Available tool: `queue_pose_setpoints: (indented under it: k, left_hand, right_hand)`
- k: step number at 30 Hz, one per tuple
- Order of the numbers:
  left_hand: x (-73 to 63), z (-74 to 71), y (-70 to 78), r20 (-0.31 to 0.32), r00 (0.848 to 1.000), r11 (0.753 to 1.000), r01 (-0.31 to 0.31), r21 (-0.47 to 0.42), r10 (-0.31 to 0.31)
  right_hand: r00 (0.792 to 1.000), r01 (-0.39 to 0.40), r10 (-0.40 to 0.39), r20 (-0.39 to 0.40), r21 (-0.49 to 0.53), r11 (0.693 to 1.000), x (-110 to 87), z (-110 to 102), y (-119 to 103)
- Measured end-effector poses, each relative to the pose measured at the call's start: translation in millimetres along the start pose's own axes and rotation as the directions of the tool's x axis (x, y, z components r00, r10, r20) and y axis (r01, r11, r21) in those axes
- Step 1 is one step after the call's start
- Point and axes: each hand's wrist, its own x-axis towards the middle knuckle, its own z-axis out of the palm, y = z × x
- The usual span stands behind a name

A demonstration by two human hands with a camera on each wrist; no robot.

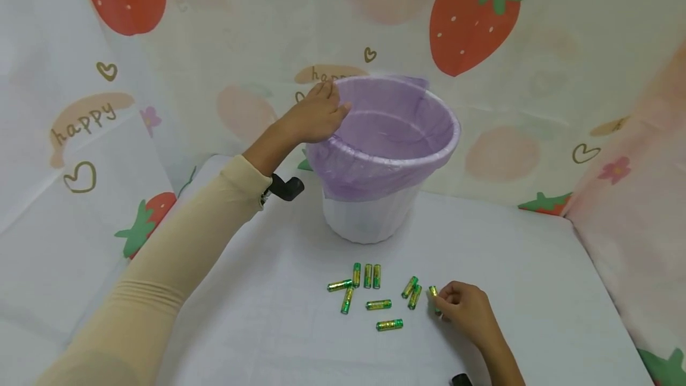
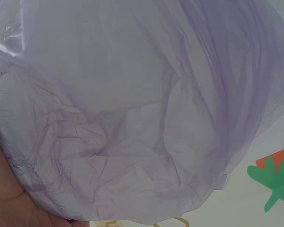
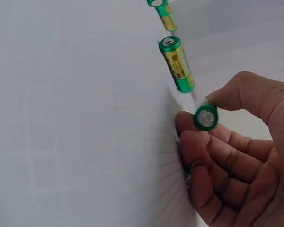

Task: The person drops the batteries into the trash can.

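A white trash bin [image 1: 370, 219] stands at the back of the table, lined with a purple plastic bag [image 1: 375, 180] folded over its rim. My left hand [image 1: 316, 115] holds the bin's left rim through the bag; in the left wrist view the bag [image 2: 132, 137] fills most of the picture and hides the fingertips. At front right, my right hand [image 1: 468, 311] pinches a green and gold battery [image 3: 206, 117] between thumb and fingers, low over the table. Two similar batteries lie just left of it, the nearer one [image 3: 177, 64] showing its metal end in the right wrist view.
More loose batteries lie in front of the bin, among them a sideways one [image 1: 389, 325] nearest me and an upright-lying pair. White cloth covers the table [image 1: 509, 255]. A strawberry-print curtain [image 1: 257, 28] hangs close behind the bin and along both sides.
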Motion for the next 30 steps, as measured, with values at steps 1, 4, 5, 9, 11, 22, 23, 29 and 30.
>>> queue_pose_setpoints:
  k: [1, 4, 5, 9, 11, 22, 23, 29, 30]
  left_hand:
    - [0.2, -0.1, 0.2, 0.001, 1.0, 1.0, 0.0, 0.002, 0.0]
    - [-0.5, -0.9, 1.2, 0.007, 1.0, 1.0, -0.002, 0.008, 0.002]
    - [-0.8, -1.2, 1.4, 0.009, 1.0, 1.0, -0.001, 0.008, 0.001]
    - [0.6, -2.8, 1.6, 0.006, 1.0, 1.0, 0.001, 0.013, -0.001]
    - [2.3, -2.9, 1.4, -0.003, 1.0, 1.0, 0.003, 0.021, -0.003]
    - [4.2, 7.4, 4.8, 0.0, 1.0, 1.0, 0.003, 0.022, -0.003]
    - [4.5, 7.1, 4.8, -0.005, 1.0, 1.0, 0.004, 0.02, -0.004]
    - [7.8, 5.4, 6.6, -0.029, 1.0, 1.0, -0.005, 0.001, 0.005]
    - [8.3, 5.6, 7.2, -0.031, 1.0, 1.0, -0.006, -0.005, 0.005]
  right_hand:
    - [1.0, -0.005, 0.005, 0.002, 0.013, 1.0, 0.0, 0.0, 0.5]
    - [1.0, -0.011, 0.011, 0.011, 0.031, 0.999, -0.1, 0.3, 2.0]
    - [1.0, -0.013, 0.013, 0.012, 0.035, 0.999, 0.1, 0.2, 2.5]
    - [1.0, -0.024, 0.023, 0.02, 0.047, 0.999, 3.5, -1.6, 4.4]
    - [0.999, -0.032, 0.031, 0.016, 0.057, 0.998, 5.4, -2.1, 5.6]
    - [0.999, 0.006, -0.001, -0.038, 0.132, 0.991, -0.1, -11.7, 10.7]
    - [0.999, 0.019, -0.013, -0.045, 0.133, 0.991, -0.3, -13.9, 8.1]
    - [0.995, 0.061, -0.048, -0.087, 0.152, 0.986, -5.8, -31.3, -13.6]
    - [0.994, 0.069, -0.056, -0.095, 0.148, 0.986, -7.2, -34.6, -16.9]
